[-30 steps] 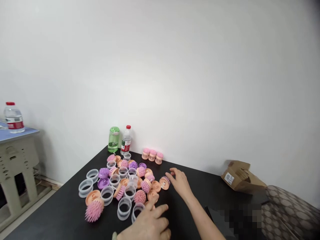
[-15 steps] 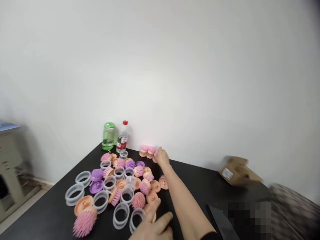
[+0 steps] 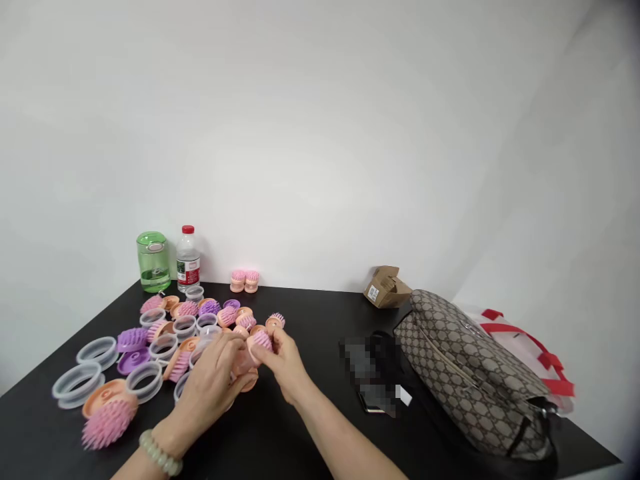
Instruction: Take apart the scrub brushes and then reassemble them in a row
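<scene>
My right hand (image 3: pixel 286 368) grips a pink-bristled scalp brush (image 3: pixel 261 343) between thumb and fingers, above the front edge of the heap. The fingers of my left hand (image 3: pixel 213 375) close on the same brush from the other side, around a pale, pinkish part whose shape is mostly covered. To the left and behind lie several loose clear plastic rings (image 3: pixel 144 383), pink and purple bristle heads (image 3: pixel 111 423) and peach round bases (image 3: pixel 107 395). Two pink scalp brushes (image 3: pixel 245 282) stand side by side against the wall. A bead bracelet (image 3: pixel 160 453) circles my left wrist.
A green bottle (image 3: pixel 154 263) and a red-capped water bottle (image 3: pixel 188 260) stand at the back left of the black table (image 3: pixel 320 320). Toward the right are a small cardboard box (image 3: pixel 387 288), a patterned bag (image 3: pixel 475 373), a red-handled bag (image 3: pixel 543 353) and a phone (image 3: pixel 371 403).
My right hand has come back from the wall with a brush; three stood there, two stand there now. My left hand has moved to meet it. The view has swung right.
</scene>
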A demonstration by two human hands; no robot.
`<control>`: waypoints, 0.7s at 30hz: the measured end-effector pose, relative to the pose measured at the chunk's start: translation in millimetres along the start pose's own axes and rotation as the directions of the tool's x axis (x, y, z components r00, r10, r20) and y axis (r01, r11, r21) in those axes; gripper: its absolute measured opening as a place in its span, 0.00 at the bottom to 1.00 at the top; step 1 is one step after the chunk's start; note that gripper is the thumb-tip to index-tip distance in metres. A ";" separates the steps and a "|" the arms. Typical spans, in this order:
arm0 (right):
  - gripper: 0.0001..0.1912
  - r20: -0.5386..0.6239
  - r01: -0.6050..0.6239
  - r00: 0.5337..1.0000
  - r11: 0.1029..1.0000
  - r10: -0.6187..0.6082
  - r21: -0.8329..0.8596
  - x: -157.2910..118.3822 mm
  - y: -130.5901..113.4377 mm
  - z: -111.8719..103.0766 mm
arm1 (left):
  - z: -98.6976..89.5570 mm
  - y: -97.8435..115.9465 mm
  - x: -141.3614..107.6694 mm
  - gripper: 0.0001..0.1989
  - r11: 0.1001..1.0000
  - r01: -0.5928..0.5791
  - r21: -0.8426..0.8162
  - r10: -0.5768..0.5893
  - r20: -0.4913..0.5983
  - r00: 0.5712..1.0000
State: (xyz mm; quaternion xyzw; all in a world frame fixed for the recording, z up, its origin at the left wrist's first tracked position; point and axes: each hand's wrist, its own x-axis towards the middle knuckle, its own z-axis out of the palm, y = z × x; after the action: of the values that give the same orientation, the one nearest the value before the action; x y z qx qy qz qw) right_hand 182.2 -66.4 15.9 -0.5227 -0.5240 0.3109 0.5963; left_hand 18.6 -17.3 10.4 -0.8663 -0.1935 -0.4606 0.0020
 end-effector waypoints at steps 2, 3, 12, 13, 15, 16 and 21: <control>0.13 -0.001 -0.017 1.000 0.998 0.017 0.065 -13.1 2.9 -2.5 | 5.3 -0.7 -2.1 0.08 0.999 -0.024 -0.041 0.025 0.031 0.999; 0.14 -0.001 -0.025 1.000 0.996 0.025 0.084 -16.8 4.2 -4.2 | 7.3 -0.4 -2.9 0.08 0.998 -0.033 -0.056 0.036 0.048 0.998; 0.13 0.088 0.026 0.996 0.999 -0.023 -0.040 -25.7 5.0 -14.3 | 5.6 -5.9 -4.7 0.09 0.996 -0.075 -0.057 0.080 0.074 0.994; 0.11 0.090 0.078 0.993 0.994 -0.072 -0.070 -25.9 1.9 -15.8 | 5.1 -7.1 -5.0 0.10 0.997 -0.055 -0.063 0.060 0.078 0.995; 0.11 0.122 0.184 0.978 0.978 -0.171 -0.101 -25.8 -4.6 -19.2 | 3.9 -8.5 -5.2 0.13 0.996 0.024 -0.088 -0.015 0.103 0.995; 0.13 0.151 0.220 0.967 0.971 -0.205 -0.094 -25.8 -7.1 -20.9 | 3.1 -8.3 -5.0 0.14 0.991 0.076 -0.108 -0.062 0.129 0.990; 0.38 0.192 0.111 0.973 0.989 -0.127 0.094 -25.4 -1.6 -23.6 | -1.2 1.8 -2.5 0.15 0.954 0.247 -0.168 -0.211 0.207 0.955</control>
State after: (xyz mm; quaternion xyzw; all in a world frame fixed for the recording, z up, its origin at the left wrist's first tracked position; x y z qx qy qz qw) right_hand 197.8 -97.1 12.1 -0.4315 -0.5978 0.3464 0.5800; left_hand 16.9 -20.0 9.4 -0.8734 -0.2469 -0.3909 -0.1530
